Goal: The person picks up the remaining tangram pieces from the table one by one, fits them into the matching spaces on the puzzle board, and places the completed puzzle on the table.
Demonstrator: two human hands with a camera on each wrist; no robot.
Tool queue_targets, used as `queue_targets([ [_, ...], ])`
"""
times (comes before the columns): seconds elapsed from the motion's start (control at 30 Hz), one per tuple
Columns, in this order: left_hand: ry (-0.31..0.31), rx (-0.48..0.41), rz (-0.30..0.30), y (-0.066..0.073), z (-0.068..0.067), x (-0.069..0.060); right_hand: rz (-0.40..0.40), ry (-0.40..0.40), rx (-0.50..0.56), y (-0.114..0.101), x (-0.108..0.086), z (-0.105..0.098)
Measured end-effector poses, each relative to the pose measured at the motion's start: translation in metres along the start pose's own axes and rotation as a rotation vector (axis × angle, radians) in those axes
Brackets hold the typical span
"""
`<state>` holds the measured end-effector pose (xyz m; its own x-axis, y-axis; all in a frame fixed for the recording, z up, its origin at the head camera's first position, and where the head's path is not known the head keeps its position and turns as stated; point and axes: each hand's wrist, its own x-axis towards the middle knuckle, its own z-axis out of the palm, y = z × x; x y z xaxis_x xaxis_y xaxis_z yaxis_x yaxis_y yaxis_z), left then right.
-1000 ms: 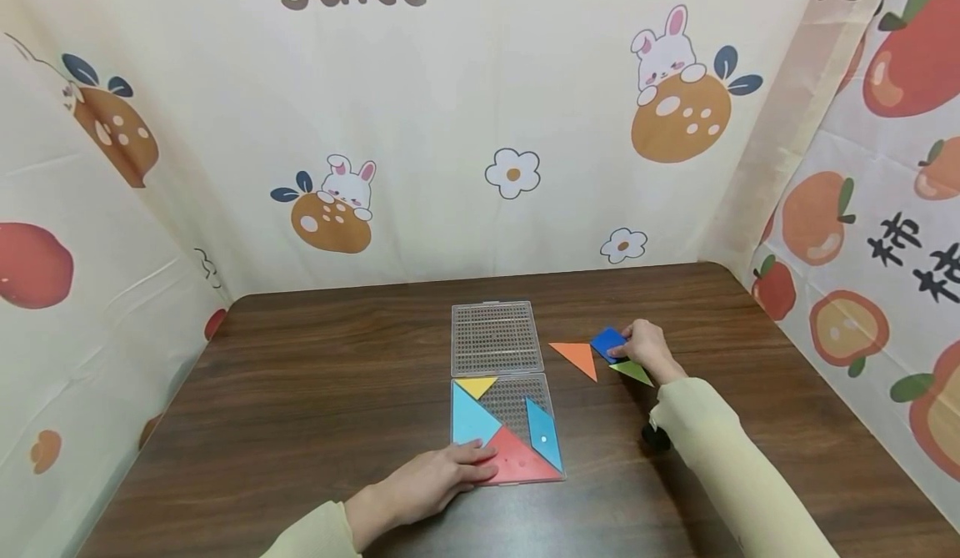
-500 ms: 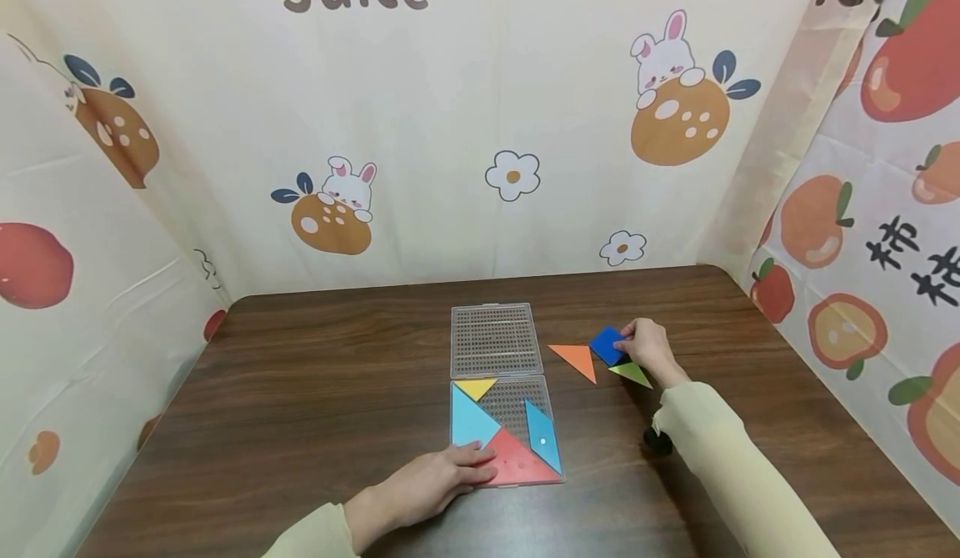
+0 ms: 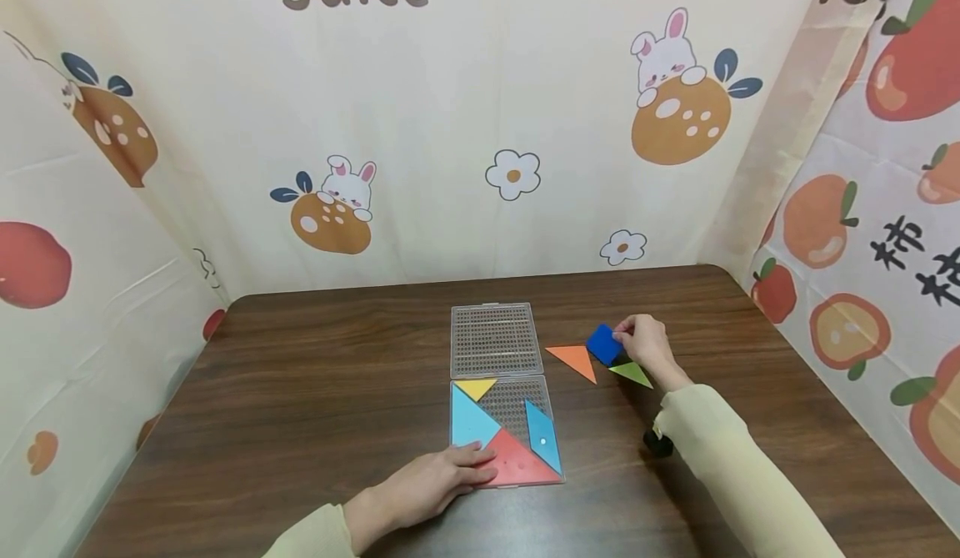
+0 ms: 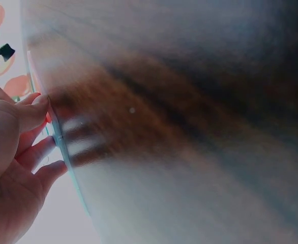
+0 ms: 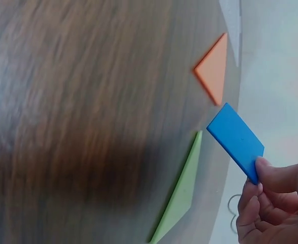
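The square (image 3: 603, 344) is blue, the red triangle (image 3: 517, 460) perhaps dotted.

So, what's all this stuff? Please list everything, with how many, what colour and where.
Wooden table: one, dark brown, centre
Printed cloth: count unclear, whitish, behind and beside the table
Hinged plastic case: one, clear, open on the table
Large tangram triangles: two, light blue triangle and red triangle, near half of the case
Small triangle: one, yellow, same half, far-left corner
Parallelogram: one, blue, same half, right side
Square: one, blue, pinched in the right hand
Loose triangles: two, orange triangle and green triangle, table right of the case
Unidentified object: one, black, beside the right sleeve, partly hidden
Sleeves: two, pale yellow, one per arm
Left hand: one, bare, on the red triangle
Right hand: one, bare, right of the case
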<state>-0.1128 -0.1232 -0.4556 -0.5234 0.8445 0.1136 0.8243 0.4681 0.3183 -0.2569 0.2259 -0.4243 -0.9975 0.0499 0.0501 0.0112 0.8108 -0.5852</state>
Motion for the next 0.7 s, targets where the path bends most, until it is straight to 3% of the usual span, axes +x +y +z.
queue_targets([
  [0.7,-0.005,-0.027,-0.012,0.001,-0.001,0.000,-0.111,-0.076,0.085,-0.037,-0.020,0.003],
])
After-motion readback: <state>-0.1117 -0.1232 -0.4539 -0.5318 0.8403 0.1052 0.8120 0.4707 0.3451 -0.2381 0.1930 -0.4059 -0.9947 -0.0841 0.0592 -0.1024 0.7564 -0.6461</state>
